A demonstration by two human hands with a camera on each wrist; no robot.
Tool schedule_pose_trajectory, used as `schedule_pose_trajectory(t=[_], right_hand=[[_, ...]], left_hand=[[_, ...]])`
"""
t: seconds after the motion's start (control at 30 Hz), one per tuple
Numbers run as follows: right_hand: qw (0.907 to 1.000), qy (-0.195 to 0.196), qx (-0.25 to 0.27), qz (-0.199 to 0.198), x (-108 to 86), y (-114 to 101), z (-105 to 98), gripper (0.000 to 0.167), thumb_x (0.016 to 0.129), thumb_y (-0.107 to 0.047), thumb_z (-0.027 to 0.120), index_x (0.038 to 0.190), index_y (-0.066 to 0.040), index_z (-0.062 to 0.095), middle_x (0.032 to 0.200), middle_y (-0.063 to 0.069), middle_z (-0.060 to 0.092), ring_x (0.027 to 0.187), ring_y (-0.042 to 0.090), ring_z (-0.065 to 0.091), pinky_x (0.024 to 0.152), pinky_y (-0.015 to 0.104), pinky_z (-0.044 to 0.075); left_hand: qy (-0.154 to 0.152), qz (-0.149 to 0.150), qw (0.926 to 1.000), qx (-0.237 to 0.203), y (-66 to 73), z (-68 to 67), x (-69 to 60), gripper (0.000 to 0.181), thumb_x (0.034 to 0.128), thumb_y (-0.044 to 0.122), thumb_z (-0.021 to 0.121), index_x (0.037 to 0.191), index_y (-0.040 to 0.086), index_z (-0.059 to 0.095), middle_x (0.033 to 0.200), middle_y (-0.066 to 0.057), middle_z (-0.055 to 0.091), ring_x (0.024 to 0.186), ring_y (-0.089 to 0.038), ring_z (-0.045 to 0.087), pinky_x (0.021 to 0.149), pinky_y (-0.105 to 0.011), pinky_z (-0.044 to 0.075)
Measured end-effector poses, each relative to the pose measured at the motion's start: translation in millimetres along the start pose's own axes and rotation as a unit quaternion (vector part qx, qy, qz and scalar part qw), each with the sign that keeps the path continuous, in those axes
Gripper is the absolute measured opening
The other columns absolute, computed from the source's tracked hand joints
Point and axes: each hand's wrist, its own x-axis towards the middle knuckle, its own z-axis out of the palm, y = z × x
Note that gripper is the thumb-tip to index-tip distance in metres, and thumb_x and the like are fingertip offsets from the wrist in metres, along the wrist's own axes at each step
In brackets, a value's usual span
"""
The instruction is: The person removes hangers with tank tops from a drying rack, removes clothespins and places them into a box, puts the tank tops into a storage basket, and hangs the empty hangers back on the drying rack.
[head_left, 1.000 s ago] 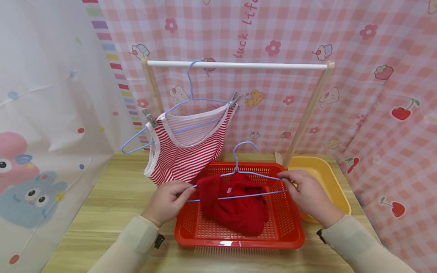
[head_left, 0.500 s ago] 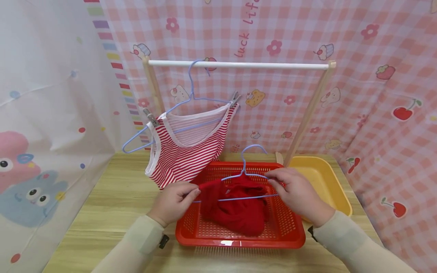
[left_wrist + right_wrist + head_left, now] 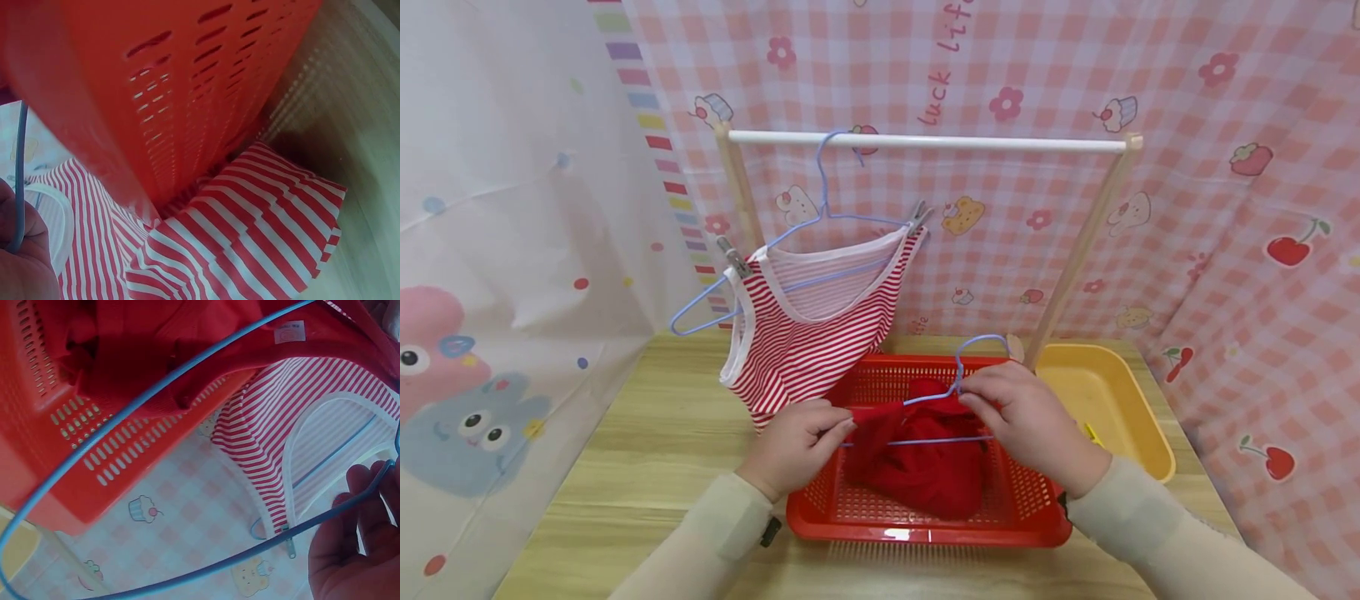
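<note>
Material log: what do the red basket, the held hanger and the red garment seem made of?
Red basket: probably plastic, glossy; slotted walls and a bright rim highlight.
Held hanger: perhaps plastic-coated wire, smooth blue finish; thin, round rod, though its core can't be seen.
Red garment: matte cloth; it drapes in soft folds and carries a white label; fibre unclear.

Back and right side closed off by pink-and-white checked cloth (image 3: 1075, 50), printed with flowers, strawberries, cherries and cupcakes. Left side covered by a white sheet (image 3: 490, 125) printed with dots and cartoon figures, the two parted by a strip of coloured bars (image 3: 658, 143). Below, a pale wood-grain table top (image 3: 647, 425) is set close against them
</note>
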Motion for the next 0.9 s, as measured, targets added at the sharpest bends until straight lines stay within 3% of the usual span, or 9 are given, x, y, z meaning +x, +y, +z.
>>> schedule_pose_trajectory(t=[0.2, 0.33, 0.57, 0.73, 0.9], right_hand=[[0.9998, 0.003, -0.015, 0.015, 3.6, -4.6, 0.9, 0.006, 0.093, -0.013, 0.08, 0.098, -0.014, 0.081, 0.102, 0.001, 0.079, 0.102, 0.024, 0.07, 0.094, 0.046, 0.056], [0.9992, 0.009, -0.013, 0.038, 3.9, -9.3, 0.6, 0.005, 0.095, -0.014, 0.078, 0.098, -0.016, 0.08, 0.101, -0.002, 0.078, 0.098, 0.018, 0.072, 0.087, 0.042, 0.059], [0.9987, 0.025, -0.013, 0.043, 3.2, -13.6, 0.8, 0.012, 0.094, -0.011, 0.078, 0.09, -0.022, 0.074, 0.091, -0.008, 0.071, 0.078, 0.005, 0.059, 0.068, 0.027, 0.05], [0.9981, 0.018, -0.019, 0.056, 1.4, -14.8, -0.8, 0.014, 0.096, -0.012, 0.076, 0.089, -0.022, 0.071, 0.089, -0.009, 0.068, 0.077, 0.006, 0.056, 0.068, 0.027, 0.049], [0.9973, 0.015, -0.032, 0.064, 1.1, -14.8, -1.6, 0.011, 0.097, -0.013, 0.075, 0.09, -0.021, 0.071, 0.09, -0.007, 0.069, 0.08, 0.008, 0.059, 0.07, 0.031, 0.052]], left_hand=[[-0.009, 0.009, 0.9998, 0.012, 3.6, 3.2, 1.7, 0.01, 0.0982, 0.016, 0.072, 0.089, 0.02, 0.075, 0.076, 0.013, 0.058, 0.073, -0.001, 0.049, 0.068, -0.024, 0.047], [-0.017, 0.002, 0.9999, 0.003, 4.8, 5.3, 2.2, 0.011, 0.0987, 0.016, 0.072, 0.088, 0.018, 0.075, 0.075, 0.013, 0.056, 0.071, -0.001, 0.047, 0.067, -0.023, 0.045], [-0.039, -0.034, 0.9985, -0.017, 8.0, 6.9, 2.7, 0.01, 0.1003, 0.018, 0.071, 0.091, 0.02, 0.075, 0.078, 0.015, 0.056, 0.073, -0.002, 0.049, 0.068, -0.023, 0.047], [-0.044, -0.061, 0.9965, -0.037, 10.4, 8.5, 3.1, 0.006, 0.0987, 0.027, 0.074, 0.096, 0.024, 0.071, 0.086, 0.015, 0.062, 0.078, -0.003, 0.054, 0.072, -0.023, 0.049], [-0.056, -0.115, 0.9897, -0.064, 14.0, 7.7, 3.5, 0.026, 0.0934, 0.031, 0.081, 0.106, 0.02, 0.061, 0.087, 0.009, 0.061, 0.08, -0.008, 0.056, 0.074, -0.025, 0.049]])
